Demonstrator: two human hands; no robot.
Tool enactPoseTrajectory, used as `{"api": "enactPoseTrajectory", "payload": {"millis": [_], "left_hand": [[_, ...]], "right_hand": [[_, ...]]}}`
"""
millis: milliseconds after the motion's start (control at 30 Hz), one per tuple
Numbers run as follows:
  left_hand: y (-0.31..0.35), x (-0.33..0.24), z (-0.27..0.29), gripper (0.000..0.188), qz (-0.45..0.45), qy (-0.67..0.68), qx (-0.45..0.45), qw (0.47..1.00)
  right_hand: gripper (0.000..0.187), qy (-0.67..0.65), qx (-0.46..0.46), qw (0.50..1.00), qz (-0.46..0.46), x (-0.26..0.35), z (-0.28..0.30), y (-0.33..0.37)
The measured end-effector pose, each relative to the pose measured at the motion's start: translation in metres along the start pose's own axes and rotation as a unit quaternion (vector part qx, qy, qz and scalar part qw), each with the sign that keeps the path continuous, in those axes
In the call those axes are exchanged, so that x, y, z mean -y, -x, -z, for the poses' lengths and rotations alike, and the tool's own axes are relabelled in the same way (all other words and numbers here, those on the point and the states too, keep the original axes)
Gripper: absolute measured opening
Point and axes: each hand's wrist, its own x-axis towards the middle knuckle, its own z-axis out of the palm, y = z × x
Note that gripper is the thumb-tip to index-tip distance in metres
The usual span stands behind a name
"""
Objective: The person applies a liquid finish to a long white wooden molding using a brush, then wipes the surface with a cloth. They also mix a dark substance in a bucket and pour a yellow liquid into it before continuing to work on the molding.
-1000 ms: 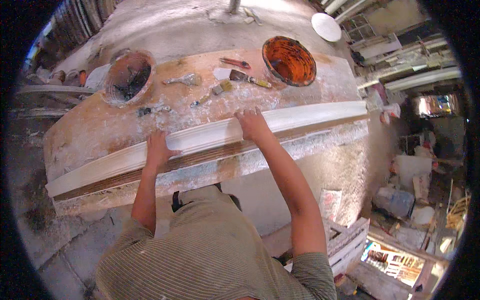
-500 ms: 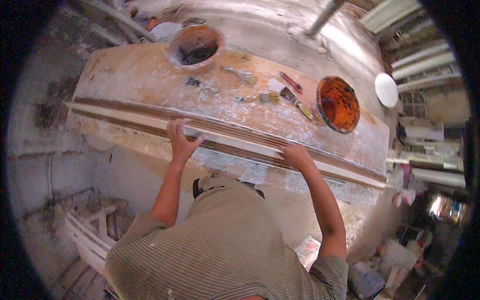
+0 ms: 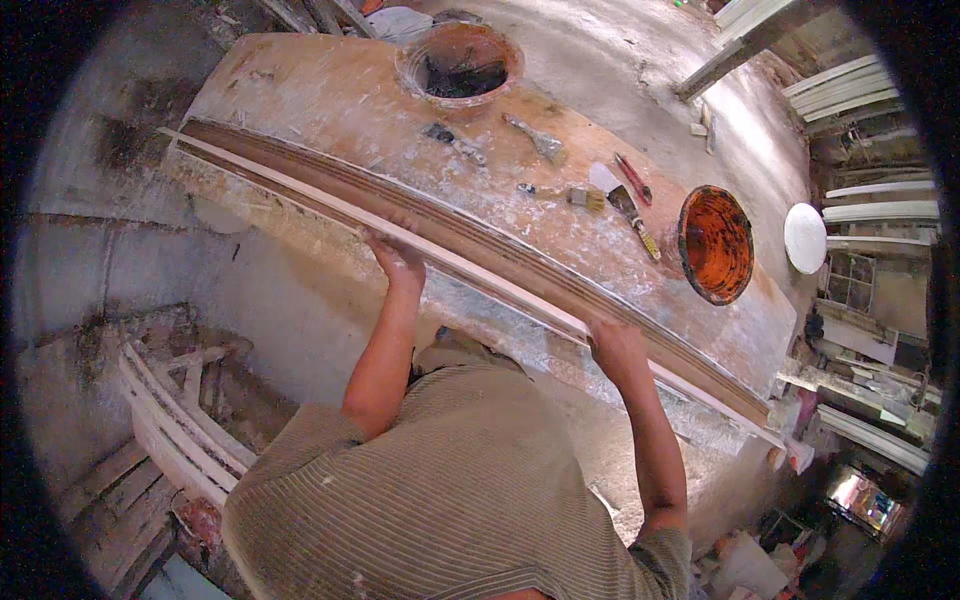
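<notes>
A long, pale narrow strip runs diagonally across my front, from the far left to the near right. Both of my hands are closed on it. My left hand grips it left of the middle from the near side, its fingers partly hidden behind the strip. Over the right half, my right hand is wrapped around it, knuckles up. Just beyond the strip, a long brown grooved mould lies along the near side of the worktable. A brown gap shows between strip and ridges.
At the table's far edge stands an orange-brown bucket with dark contents; an orange basin sits at the right. Between them lie a scraper, a red-handled tool and brushes. A white slatted frame stands lower left.
The strip has shifted toward me, off the mould, with both hands on it. My left hand has gone from spread fingers to a grip beneath the strip. The whole view has turned slightly.
</notes>
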Motion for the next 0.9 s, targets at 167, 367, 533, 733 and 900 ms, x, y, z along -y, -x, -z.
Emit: {"api": "enactPoseTrajectory", "payload": {"millis": [167,367,533,733,900], "left_hand": [[-0.016,-0.007,0.028,0.024,0.179,0.282,0.356,0.873],[0.001,-0.019,0.086,0.021,0.244,0.205,0.32,0.892],[0.042,-0.044,0.071,0.026,0.278,0.223,0.375,0.856],[0.058,-0.056,0.068,0.02,0.306,0.172,0.471,0.809],[0.131,-0.041,0.035,0.017,0.255,0.114,0.518,0.809]], "right_hand": [[0.009,0.005,-0.055,0.998,0.018,0.02,0.002,0.031],[0.01,-0.11,-0.08,0.991,-0.012,0.047,-0.015,0.077],[0.014,-0.108,-0.054,0.993,-0.002,0.057,-0.024,0.124],[0.016,-0.132,-0.094,0.987,-0.012,0.054,-0.069,0.172],[0.014,-0.195,-0.16,0.967,-0.026,0.037,-0.107,0.231]]}}
